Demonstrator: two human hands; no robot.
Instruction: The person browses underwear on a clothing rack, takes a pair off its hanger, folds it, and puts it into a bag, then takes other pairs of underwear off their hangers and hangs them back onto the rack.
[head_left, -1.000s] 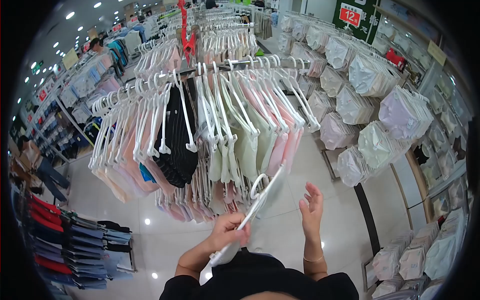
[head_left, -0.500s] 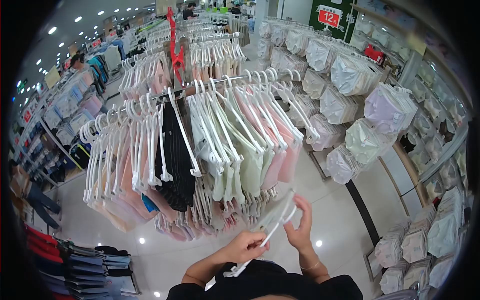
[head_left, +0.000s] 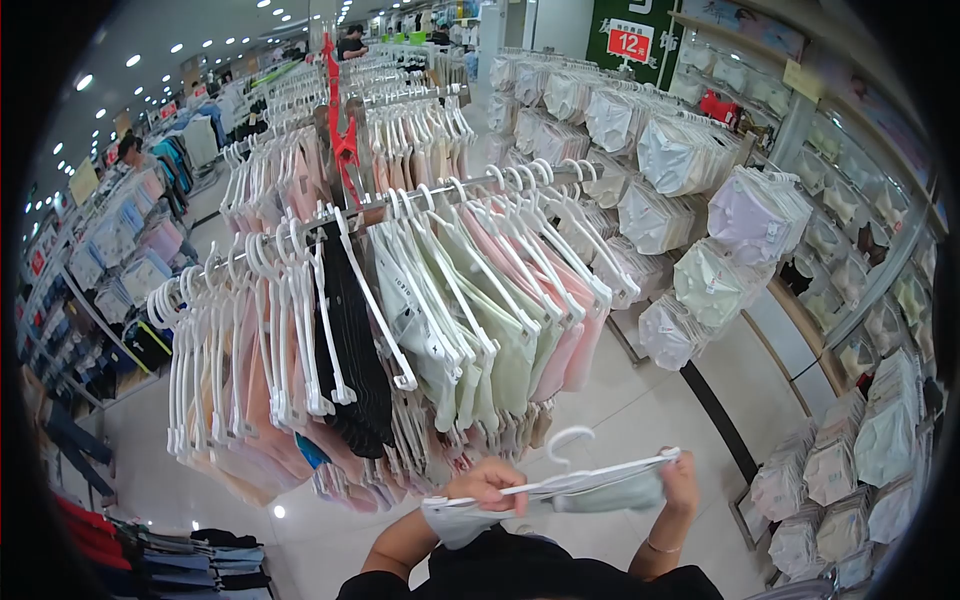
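Note:
My left hand [head_left: 487,484] is closed round the bar of a white hanger [head_left: 572,482], toward its left end. Pale grey-green fabric [head_left: 612,496] hangs along the hanger, with a lighter part at the left end. At the other end, my right hand [head_left: 680,484] is closed at the hanger's tip and the cloth's edge. The hanger's hook points up between my hands. Just beyond is a metal rail [head_left: 374,206] full of white hangers with pink, black striped [head_left: 352,345], pale grey and light green garments [head_left: 500,370].
A red clip-like hanger [head_left: 343,140] hangs above the rail. Racks of pale underwear [head_left: 757,222] line the right side. Folded dark and red clothes [head_left: 95,545] lie at lower left, near a person's legs [head_left: 75,440]. Other people stand far back.
The hanger has swung from steep to nearly level, its hook now up. My right hand, open and apart from it a second ago, has closed on its right end. The view has shifted.

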